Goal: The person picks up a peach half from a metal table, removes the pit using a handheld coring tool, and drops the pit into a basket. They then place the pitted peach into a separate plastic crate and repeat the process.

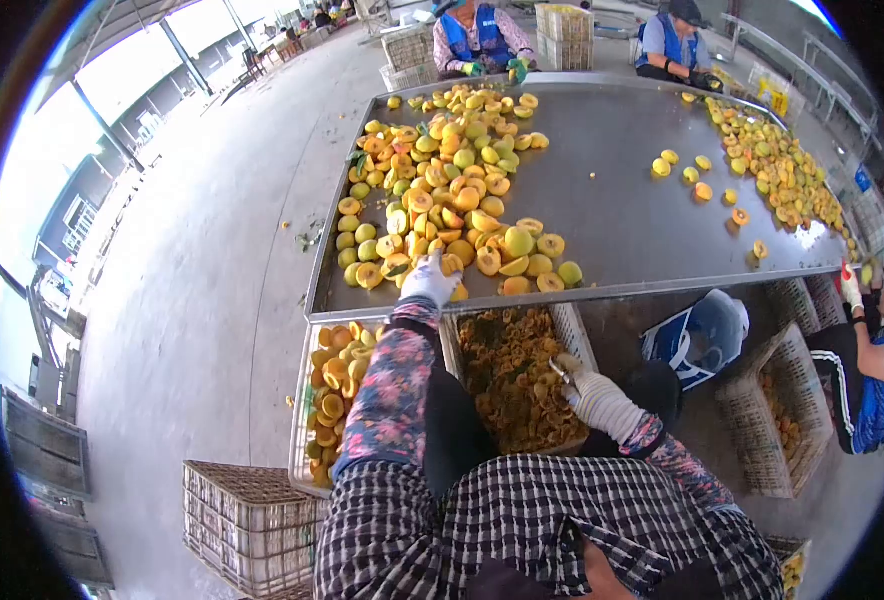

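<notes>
My left hand (430, 280), in a white glove, reaches over the near edge of the metal table into a heap of halved yellow peaches (452, 190). Its fingers and thumb are around a peach half (450, 265) at the front of the heap. My right hand (604, 404), gloved in white with a wrapped cuff, is closed on a small metal tool (562, 372). It hovers over a crate of brown-orange peach scraps (507, 370) in front of my lap. Left of that crate, another crate holds peach halves (334, 395), partly hidden by my left arm.
The metal table (602, 220) has a raised rim and a second peach heap (777, 170) at right. A blue-and-white bucket (697, 340) and a plastic crate (777, 420) stand to my right, an upturned-looking crate (252, 525) at lower left. Co-workers sit across and at right.
</notes>
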`<state>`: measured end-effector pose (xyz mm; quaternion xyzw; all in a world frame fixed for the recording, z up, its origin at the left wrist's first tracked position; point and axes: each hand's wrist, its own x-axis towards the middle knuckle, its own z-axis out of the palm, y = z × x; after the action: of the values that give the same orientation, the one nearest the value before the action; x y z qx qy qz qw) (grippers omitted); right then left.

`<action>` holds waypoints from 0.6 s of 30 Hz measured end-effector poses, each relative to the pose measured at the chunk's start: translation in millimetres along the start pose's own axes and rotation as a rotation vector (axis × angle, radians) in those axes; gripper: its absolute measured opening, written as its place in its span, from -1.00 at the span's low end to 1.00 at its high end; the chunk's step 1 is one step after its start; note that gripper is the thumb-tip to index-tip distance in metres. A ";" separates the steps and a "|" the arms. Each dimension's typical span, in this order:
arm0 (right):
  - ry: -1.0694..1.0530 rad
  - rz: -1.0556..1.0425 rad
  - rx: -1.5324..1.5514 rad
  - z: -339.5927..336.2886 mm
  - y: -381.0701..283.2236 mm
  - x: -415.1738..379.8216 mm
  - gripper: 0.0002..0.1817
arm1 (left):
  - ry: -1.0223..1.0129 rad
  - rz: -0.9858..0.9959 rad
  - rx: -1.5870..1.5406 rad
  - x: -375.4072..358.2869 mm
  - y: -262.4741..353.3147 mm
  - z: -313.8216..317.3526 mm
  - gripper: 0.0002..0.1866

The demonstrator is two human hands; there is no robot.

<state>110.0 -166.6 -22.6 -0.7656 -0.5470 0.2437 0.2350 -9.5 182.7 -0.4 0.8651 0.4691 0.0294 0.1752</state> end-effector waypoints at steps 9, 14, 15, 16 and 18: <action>0.023 -0.096 0.054 11.5 23.0 -10.6 -0.45 | 0.015 -0.152 -0.972 58.1 -34.1 58.8 -0.32; 0.120 -0.183 0.330 -8.7 1.7 -0.7 -0.58 | -0.290 0.235 -2.284 -34.9 15.4 0.9 -0.44; 0.151 -0.225 0.326 -14.7 -7.4 4.9 -0.61 | -0.356 0.297 -2.410 -53.0 30.3 -2.7 -0.45; 0.182 -0.264 0.319 -22.2 -17.4 10.3 -0.63 | -0.359 0.303 -2.453 -68.9 45.1 -6.5 -0.48; 0.258 -0.335 0.336 -39.6 -43.0 17.3 -0.67 | -0.375 0.280 -2.533 -94.9 70.6 -12.0 -0.51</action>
<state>108.8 -141.2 32.8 -0.6393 -0.5835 0.1891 0.4637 -8.5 72.8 44.9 0.1293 -0.0117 0.3486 0.9282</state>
